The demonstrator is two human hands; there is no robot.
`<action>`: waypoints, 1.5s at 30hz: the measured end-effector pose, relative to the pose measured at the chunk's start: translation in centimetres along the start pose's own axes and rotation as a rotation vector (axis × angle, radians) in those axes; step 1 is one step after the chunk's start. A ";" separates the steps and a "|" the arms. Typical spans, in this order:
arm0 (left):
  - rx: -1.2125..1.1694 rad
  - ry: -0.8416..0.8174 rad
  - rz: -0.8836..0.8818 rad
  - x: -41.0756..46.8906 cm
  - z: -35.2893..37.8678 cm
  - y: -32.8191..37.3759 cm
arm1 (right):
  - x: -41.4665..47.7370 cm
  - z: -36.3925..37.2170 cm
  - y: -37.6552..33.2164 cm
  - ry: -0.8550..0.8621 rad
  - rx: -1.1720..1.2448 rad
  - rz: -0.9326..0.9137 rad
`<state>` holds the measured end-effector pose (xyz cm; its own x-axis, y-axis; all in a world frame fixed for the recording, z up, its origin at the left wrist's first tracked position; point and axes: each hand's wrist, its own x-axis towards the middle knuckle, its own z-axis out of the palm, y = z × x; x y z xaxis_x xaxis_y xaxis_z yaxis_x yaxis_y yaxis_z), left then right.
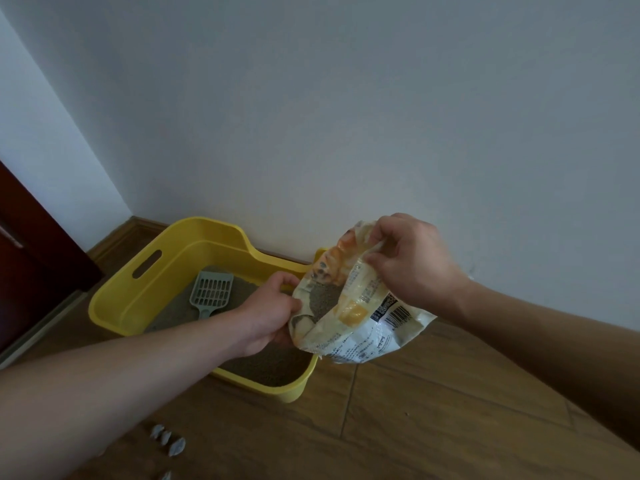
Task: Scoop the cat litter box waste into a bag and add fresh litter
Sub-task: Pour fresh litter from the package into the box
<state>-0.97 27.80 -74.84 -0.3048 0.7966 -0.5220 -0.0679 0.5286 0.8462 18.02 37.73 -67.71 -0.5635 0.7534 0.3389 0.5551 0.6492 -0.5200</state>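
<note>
Left hand (pixel 273 308) and right hand (pixel 412 261) each grip the open litter bag (pixel 363 317) over the right end of the yellow litter box (pixel 114 306). A scoop (pixel 211 289) lies on the litter inside. Grey clumps (pixel 168 439) sit on the floor (pixel 433 410) nearby.

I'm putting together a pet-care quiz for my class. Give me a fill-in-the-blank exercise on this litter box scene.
1. The litter box is ____ in colour.
2. The grey scoop lies ____ the litter box, on the litter.
3. The bag is held over the box by ____ hands, the left hand at its open edge and the right hand at its top.

Missing words: yellow; inside; both.
</note>
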 end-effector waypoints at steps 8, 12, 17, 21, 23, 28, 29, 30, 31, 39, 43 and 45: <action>0.021 0.030 0.078 -0.4 0.9 0.3 | -0.7 -1.2 1.0 0.004 0.004 0.041; 0.039 0.037 0.114 -0.8 1.6 0.9 | -1.1 -1.8 1.9 0.024 0.004 0.061; 0.036 0.027 0.159 -1.0 2.5 1.6 | -1.9 -2.7 3.4 0.036 0.009 0.109; 0.027 0.014 0.171 -0.9 3.2 2.1 | -2.5 -3.5 4.3 0.038 0.003 0.149; 0.037 0.020 0.176 -0.7 3.6 2.3 | -2.7 -3.8 4.7 0.040 0.025 0.172; 0.056 0.051 0.212 -0.4 4.7 2.7 | -3.4 -4.6 6.0 0.035 0.045 0.237; 0.060 0.058 0.220 -0.3 4.9 2.7 | -3.5 -4.7 6.3 0.032 0.051 0.247; 0.066 0.063 0.227 -0.2 5.2 2.8 | -3.7 -4.8 6.7 0.028 0.055 0.255; 0.075 0.070 0.234 -0.1 5.4 2.8 | -3.9 -4.9 7.0 0.024 0.059 0.265; 0.190 0.104 0.258 1.1 7.8 3.0 | -5.9 -5.3 10.6 -0.017 0.037 0.323; 0.251 0.156 0.295 1.9 9.1 3.0 | -6.9 -5.7 12.5 -0.066 0.018 0.342; 0.276 0.182 0.301 2.2 9.8 2.9 | -7.5 -5.7 13.5 -0.100 0.009 0.352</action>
<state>7.44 33.97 -74.58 -0.4364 0.8753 -0.2081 0.2979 0.3589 0.8846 33.24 41.47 -72.78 -0.3965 0.9161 0.0598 0.7206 0.3510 -0.5980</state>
